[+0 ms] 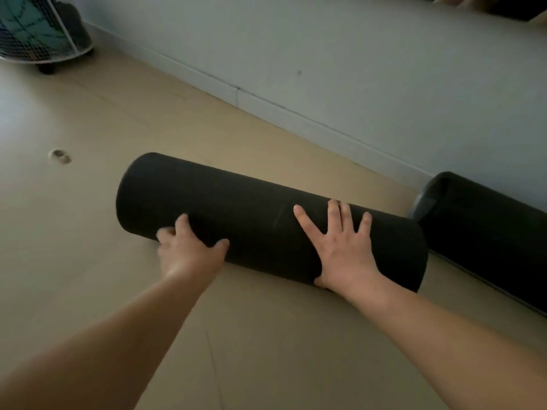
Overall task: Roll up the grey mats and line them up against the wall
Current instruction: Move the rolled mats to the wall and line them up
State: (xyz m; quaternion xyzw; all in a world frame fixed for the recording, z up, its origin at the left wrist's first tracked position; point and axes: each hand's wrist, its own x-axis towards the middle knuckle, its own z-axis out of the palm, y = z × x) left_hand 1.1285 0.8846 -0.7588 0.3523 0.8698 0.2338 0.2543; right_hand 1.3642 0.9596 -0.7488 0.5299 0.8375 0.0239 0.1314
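Lying under both hands, the rolled mat (251,214) has left hand (189,247) cupping, right hand (343,250) spread flat.

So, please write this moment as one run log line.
left hand: gripping rolled mat | right hand: flat on it | second roll: at wall

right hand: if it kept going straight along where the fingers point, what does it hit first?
The right hand lies flat on the rolled mat, fingers aimed over it toward the wall. Past the roll comes a strip of bare floor, then likely the baseboard; depth is unclear.
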